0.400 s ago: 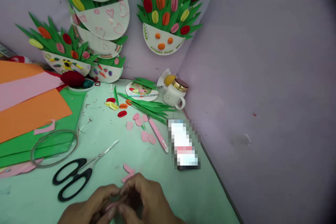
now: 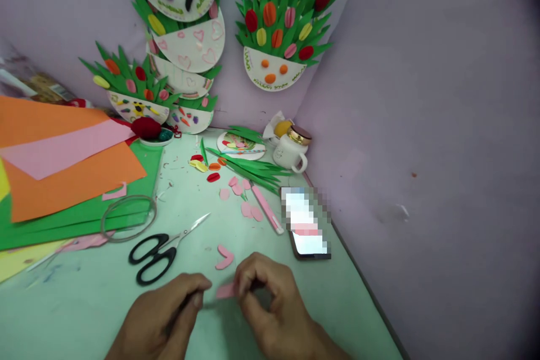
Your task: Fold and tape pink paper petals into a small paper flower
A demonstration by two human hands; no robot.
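My right hand (image 2: 270,306) pinches a small pink paper piece (image 2: 225,291) between thumb and fingertips, just above the table. Facing it across a small gap is my left hand (image 2: 166,312), its fingers curled and the thumb close to the index finger; whatever may be between them is hidden. A folded pink paper petal (image 2: 225,257) lies flat beyond the hands. Black-handled scissors (image 2: 169,250) rest to the left of it, blades slightly apart and pointing away.
Coloured paper sheets (image 2: 76,191) and a clear ring (image 2: 126,219) lie left. Pink cut pieces (image 2: 251,211), a pink cutter (image 2: 266,208), green paper leaves (image 2: 253,171) and a phone (image 2: 304,222) lie farther back. A white mug (image 2: 291,149) stands by the wall. Paper-plate flower crafts (image 2: 274,67) hang behind.
My hands have moved apart from each other, the right one keeping the pink paper piece. The camera view has shifted, so the table things appear farther right.
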